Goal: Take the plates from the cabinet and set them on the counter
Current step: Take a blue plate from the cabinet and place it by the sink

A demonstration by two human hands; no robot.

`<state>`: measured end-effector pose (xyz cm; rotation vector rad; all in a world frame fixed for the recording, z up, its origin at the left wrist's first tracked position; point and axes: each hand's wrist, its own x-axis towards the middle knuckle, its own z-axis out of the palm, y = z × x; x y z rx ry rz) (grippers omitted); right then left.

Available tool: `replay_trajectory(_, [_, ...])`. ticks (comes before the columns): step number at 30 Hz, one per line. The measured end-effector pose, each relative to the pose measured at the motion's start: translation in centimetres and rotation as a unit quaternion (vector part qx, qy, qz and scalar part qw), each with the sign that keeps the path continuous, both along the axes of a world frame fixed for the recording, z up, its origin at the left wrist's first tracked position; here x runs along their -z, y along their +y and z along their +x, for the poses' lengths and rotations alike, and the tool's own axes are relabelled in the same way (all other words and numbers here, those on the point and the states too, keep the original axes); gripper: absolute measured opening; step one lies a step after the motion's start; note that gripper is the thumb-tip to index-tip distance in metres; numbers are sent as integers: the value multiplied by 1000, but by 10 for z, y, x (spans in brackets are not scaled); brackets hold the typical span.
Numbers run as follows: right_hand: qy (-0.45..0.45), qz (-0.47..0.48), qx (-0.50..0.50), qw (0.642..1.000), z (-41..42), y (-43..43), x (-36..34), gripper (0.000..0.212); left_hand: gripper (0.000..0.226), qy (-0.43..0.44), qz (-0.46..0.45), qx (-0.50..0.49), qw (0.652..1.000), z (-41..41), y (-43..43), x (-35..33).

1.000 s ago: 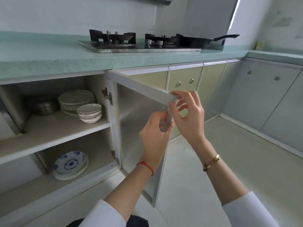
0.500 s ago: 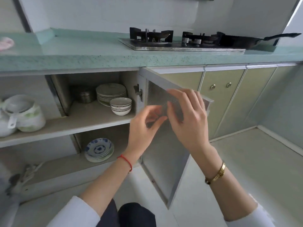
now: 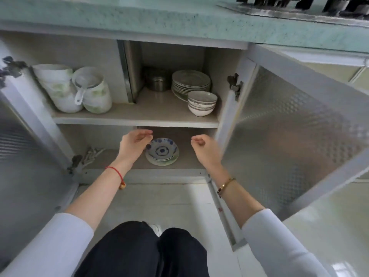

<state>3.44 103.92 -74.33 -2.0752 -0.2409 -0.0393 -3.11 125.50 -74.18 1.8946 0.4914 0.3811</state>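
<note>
Blue-patterned white plates [image 3: 162, 151] sit stacked on the cabinet's lower shelf [image 3: 187, 158]. Both doors stand wide, so the left hand [image 3: 134, 145] and right hand [image 3: 205, 149] flank the stack, loosely curled, apparently empty, ready to lift.

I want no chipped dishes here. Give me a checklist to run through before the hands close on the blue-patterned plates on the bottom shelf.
1. Right cabinet door swung clear of the opening: ok.
2. Left hand empty and free to grip: ok, fingers loosely curled beside the blue-patterned plates.
3. Right hand empty: ok, it is off to the stack's right, not touching it.
4. Headroom under the upper shelf: cannot tell, though both hands already sit close beneath its edge.
5. Stack sits flat and even: ok; how many plates it holds, cannot tell.
6. Free spot on the green counter: ok along the visible front strip; farther back is out of view.
</note>
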Motion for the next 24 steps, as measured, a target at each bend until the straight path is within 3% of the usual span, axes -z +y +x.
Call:
replay_trajectory(6, [103,-40,12,994,61,46,87,24,26,67,-48,-40,996,50,39,83])
replay_trajectory(14, [139,-176,-32,974,157,80,199,31,29,149,-23,-25,988,134,92,203])
replay_trajectory(17, [122,-179,-37,976,189,96,236,27,32,166,-21,-19,986,164,110,242])
replay_trajectory(21, [131,-145,-50,979,215,118,263,27,30,182,42,-32,982,188,123,270])
replay_trajectory(24, [119,-175,-58,976,228,131,282,33,44,199,107,2,974,198,125,282])
